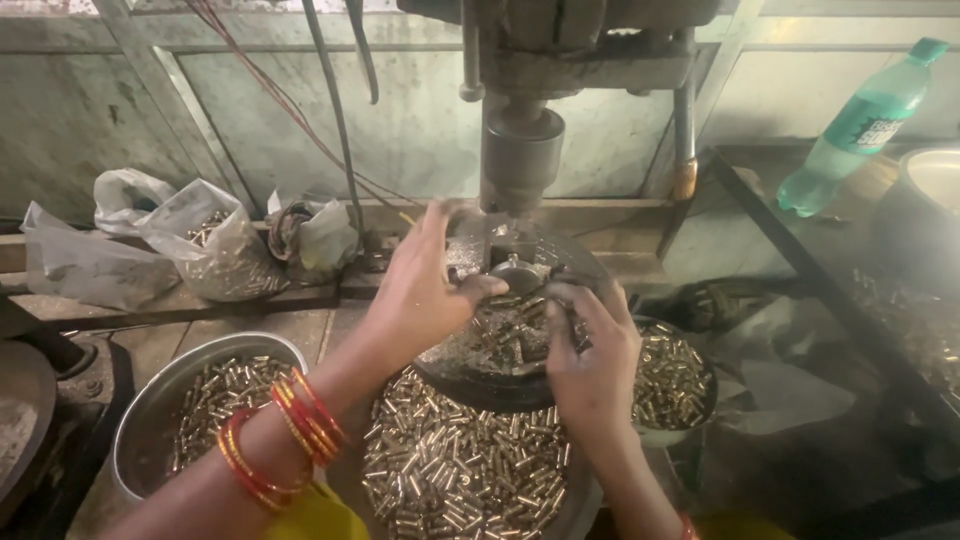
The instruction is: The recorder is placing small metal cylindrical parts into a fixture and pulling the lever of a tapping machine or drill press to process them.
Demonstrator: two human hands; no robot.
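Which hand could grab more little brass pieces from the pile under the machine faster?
Probably the right hand. It hangs low over the brass pieces with fingers pointing down at them. The left hand is higher, its fingers at the fixture below the drill.

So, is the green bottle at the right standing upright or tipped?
Tipped. The green bottle leans, with its cap up to the right and its base lower left.

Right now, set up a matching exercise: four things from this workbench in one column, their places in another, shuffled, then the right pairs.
Things:
1. green plastic bottle
2. steel bowl
3. clear plastic bags
4. red bangles

Places:
A. on the left wrist
B. on the ledge at far left
C. leaning at upper right
D. lower left, holding small brass pieces

Pairs: 1-C, 2-D, 3-B, 4-A
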